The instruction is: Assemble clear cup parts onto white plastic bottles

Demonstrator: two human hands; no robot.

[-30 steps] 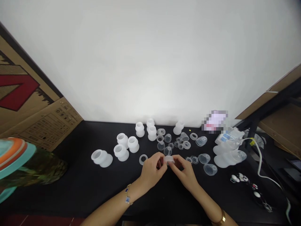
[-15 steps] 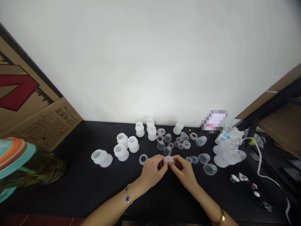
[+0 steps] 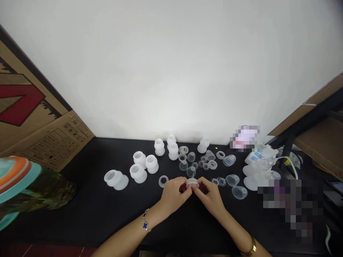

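My left hand [image 3: 173, 194] and my right hand [image 3: 210, 195] meet over the black table [image 3: 88, 210], fingers pinched together on one small translucent silicone ring piece [image 3: 192, 183]. The piece sits between both sets of fingertips, just above the tabletop. A loose clear ring [image 3: 163, 181] lies just left of my left hand. Several small clear cups and rings [image 3: 199, 162] are scattered right behind my hands.
Several white silicone bulb-shaped parts [image 3: 139, 167] stand at the left and back. Clear dome cups [image 3: 235, 185] and a pile of plastic bags [image 3: 261, 167] lie to the right. A cardboard box [image 3: 32, 121] leans at the left, a coloured hat-like object [image 3: 16, 182] sits nearer.
My hands stay in the same place. The fingers have shifted slightly around the ring piece.
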